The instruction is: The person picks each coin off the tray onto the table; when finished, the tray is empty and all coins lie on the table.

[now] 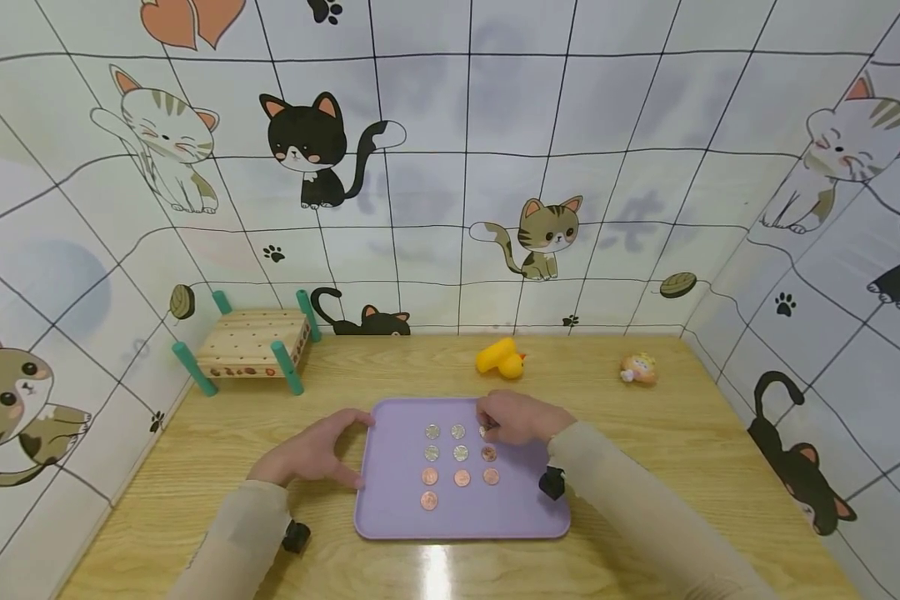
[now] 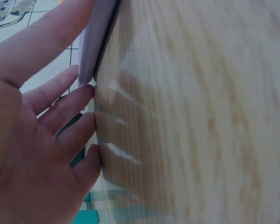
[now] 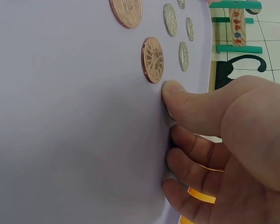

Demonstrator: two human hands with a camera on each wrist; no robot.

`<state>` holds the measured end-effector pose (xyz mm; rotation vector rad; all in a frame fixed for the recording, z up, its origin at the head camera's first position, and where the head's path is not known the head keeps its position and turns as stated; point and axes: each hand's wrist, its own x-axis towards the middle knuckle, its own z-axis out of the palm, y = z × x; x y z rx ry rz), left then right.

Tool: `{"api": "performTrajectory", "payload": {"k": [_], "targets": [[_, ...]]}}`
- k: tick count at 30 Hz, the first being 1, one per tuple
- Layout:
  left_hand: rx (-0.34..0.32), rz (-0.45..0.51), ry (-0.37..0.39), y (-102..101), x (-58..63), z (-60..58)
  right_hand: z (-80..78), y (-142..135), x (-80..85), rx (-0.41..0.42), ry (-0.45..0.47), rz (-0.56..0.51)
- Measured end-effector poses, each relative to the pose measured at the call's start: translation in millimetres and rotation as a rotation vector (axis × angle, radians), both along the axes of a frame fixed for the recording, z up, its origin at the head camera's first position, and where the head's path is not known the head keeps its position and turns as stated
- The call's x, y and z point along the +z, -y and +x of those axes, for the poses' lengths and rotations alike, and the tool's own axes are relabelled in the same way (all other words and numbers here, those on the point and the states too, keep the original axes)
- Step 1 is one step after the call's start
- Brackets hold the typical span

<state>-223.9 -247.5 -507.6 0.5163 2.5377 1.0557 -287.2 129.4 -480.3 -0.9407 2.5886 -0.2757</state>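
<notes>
A lilac tray (image 1: 510, 508) lies on the wooden table, bearing rows of small coins. Silver coins (image 1: 432, 432) fill the far rows, while copper coins (image 1: 461, 477) sit nearer and at the right. At the tray's far right, my right hand (image 1: 521, 417) pinches down with curled fingers over a silver coin (image 1: 483, 432), mostly hidden by the fingertips. In the right wrist view, a copper coin (image 3: 152, 60) lies right beside that thumb. My left hand (image 1: 315, 450) spreads along the tray's left edge, thumb and forefinger at the rim; its other fingers (image 2: 74, 130) touch the table.
Behind the tray lies a yellow toy duck (image 1: 501, 358). A small orange and yellow toy figure (image 1: 637, 368) sits at the back right. A miniature wooden bed (image 1: 255, 342) with green posts stands at the back left. Cat-print cloth walls (image 1: 435, 183) enclose the table.
</notes>
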Motion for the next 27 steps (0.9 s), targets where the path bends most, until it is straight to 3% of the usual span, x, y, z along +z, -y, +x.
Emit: {"api": "performTrajectory", "payload": {"k": [6,14,27], "targets": [[0.004,-0.001,0.016,0,0.0,1.2,1.1,-2,-1.0,-0.031,0.063,-0.091],[0.011,-0.005,0.015,0,-3.0,-0.4,0.3,-12,-6.4,-0.022,0.058,-0.216],[0.018,0.006,0.041,-1,-0.1,1.0,-4.5,-25,-9.7,-0.069,0.141,-0.378]]}}
